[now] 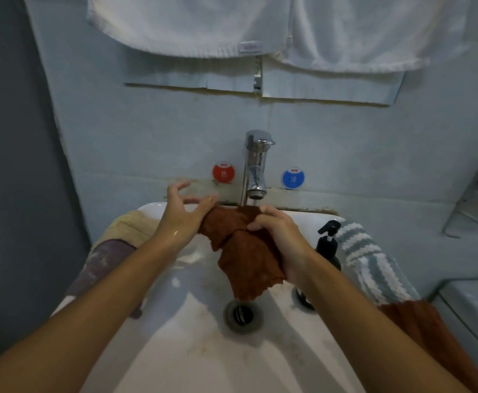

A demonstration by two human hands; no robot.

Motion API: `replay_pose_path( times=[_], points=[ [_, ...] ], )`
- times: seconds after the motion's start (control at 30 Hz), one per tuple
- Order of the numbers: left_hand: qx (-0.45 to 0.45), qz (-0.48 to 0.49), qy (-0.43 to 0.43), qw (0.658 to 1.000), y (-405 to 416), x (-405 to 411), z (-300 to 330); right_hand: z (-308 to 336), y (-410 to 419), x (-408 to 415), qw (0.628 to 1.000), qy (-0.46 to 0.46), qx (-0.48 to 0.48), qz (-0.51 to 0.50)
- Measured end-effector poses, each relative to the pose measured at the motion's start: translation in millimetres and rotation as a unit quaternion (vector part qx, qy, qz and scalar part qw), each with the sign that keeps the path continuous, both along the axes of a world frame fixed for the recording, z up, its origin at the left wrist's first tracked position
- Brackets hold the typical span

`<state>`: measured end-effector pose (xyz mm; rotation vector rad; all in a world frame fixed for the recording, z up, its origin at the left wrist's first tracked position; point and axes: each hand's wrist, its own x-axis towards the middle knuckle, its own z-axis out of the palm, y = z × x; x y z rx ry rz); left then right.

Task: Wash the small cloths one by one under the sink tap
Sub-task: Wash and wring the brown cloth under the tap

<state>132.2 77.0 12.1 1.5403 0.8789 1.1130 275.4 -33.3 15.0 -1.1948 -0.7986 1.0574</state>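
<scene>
A wet rust-brown small cloth [246, 259] hangs over the white sink [192, 355], its top edge right under the chrome tap [256, 165]. My right hand [277, 236] grips the cloth's right side with curled fingers. My left hand [182, 212] is at the cloth's upper left corner, where its thumb and a finger seem to pinch the corner while the other fingers are spread. The cloth's lower end dangles just above the drain [243, 315].
On the sink's left rim lie a beige cloth [131, 224] and a purple-grey cloth [101, 265]. On the right rim stand a black pump bottle [328, 245], a blue-and-white striped cloth [374, 262] and another brown cloth [419, 319]. White towels [260, 26] hang above.
</scene>
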Motion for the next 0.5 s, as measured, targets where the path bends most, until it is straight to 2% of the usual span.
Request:
replay_pose_path(
  times=[0.13,0.2,0.27,0.33,0.5],
  points=[
    [-0.148,-0.027,0.105,0.983,-10.6,2.8,-1.6,1.5,-2.2,1.5,0.999,0.020,-0.003,-0.036],
    [-0.191,-0.033,0.156,0.969,-13.8,1.8,-1.2,2.2,-2.7,2.0,0.998,0.032,0.007,-0.044],
    [-0.227,-0.070,0.171,0.956,-17.6,-0.3,-1.3,2.2,-2.5,1.9,0.998,0.041,0.014,-0.049],
    [-0.240,-0.111,0.143,0.954,-21.0,-0.1,-2.4,1.8,-2.3,0.5,0.997,0.051,0.019,-0.050],
    [-0.217,-0.158,0.001,0.963,-22.1,6.6,-7.2,0.7,-1.4,-2.3,0.996,0.059,0.022,-0.067]
  ],
)
